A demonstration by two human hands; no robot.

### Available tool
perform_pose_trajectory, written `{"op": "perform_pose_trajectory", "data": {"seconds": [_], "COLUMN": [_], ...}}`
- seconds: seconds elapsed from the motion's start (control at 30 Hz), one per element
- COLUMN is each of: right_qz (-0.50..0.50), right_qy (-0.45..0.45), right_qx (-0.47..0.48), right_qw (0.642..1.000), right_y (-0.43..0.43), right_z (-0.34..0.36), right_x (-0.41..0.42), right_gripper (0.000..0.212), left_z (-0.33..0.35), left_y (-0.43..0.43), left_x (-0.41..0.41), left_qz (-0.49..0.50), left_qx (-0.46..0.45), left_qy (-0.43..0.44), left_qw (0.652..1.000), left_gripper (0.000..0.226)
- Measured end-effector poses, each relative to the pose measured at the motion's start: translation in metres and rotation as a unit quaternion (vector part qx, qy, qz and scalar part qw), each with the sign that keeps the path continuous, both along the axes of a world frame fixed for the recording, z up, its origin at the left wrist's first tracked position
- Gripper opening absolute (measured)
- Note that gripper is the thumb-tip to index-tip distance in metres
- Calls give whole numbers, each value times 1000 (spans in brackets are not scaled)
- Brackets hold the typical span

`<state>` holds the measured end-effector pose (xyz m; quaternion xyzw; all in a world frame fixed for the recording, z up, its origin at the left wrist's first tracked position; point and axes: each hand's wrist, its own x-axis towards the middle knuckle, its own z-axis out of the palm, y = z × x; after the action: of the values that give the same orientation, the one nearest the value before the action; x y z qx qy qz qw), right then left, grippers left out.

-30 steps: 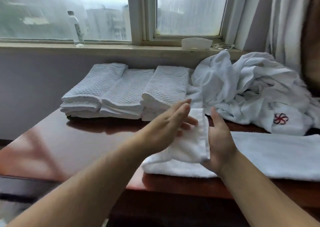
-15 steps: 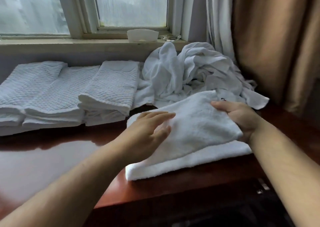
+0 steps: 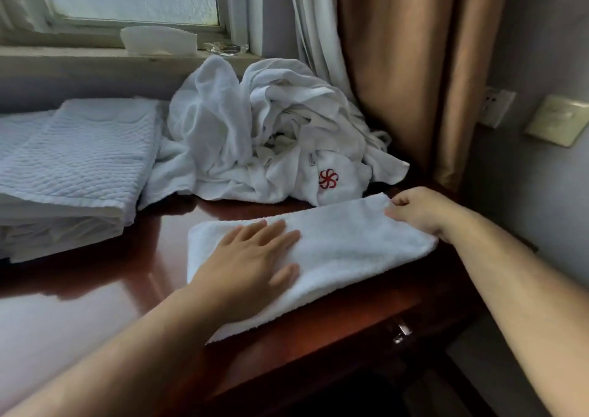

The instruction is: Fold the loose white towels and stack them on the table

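Our left hand (image 3: 251,266) lies flat, palm down, fingers straight and slightly spread, pressing on the left half of the folded white towel (image 3: 350,247) and gripping nothing. Our right hand (image 3: 420,212) is at the towel's right end, its fingers curled round the far corner there and holding it. The towel lies as a long folded strip across the near right part of the glossy reddish-brown worktop (image 3: 95,289), its right end close to the worktop's edge. Just behind it sits the pile of loose white towels (image 3: 229,129), crumpled against the wall under the window sill (image 3: 79,56); one piece at the front of the pile bears a red flower emblem (image 3: 328,179). To the left of the pile, touching it, is the stack of folded quilted white towels (image 3: 79,161), well apart from the one under our hands. On the sill we see a white container (image 3: 157,40) and a clear glass dish (image 3: 226,48) beside it. A tan curtain (image 3: 408,66) hangs at the right, with a wall socket (image 3: 497,105) and a switch plate (image 3: 557,120) beyond it.
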<state>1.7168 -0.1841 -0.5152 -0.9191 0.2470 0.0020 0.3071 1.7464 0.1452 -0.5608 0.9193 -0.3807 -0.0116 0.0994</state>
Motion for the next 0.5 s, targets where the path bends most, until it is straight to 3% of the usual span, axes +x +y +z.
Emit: {"op": "perform_pose_trajectory", "data": {"seconds": [0.3,0.4,0.5], "right_qz": [-19,-35,2], "right_qy": [14,-61,-179], "right_qx": [-172,-222,-215], "right_qw": [985,973,960], "right_y": [14,23,47], "right_z": [2,7,8], "right_x": [8,2,4], "right_gripper": [21,12,29], "left_z": [13,23,18], "left_y": [7,15,15], "left_x": [-5,4,7], "left_qz": [14,30,43], "left_qx": [-37,-61,-10], "left_qy": [5,5,20], "left_qw": [999,998,999], "left_gripper": [70,70,71]}}
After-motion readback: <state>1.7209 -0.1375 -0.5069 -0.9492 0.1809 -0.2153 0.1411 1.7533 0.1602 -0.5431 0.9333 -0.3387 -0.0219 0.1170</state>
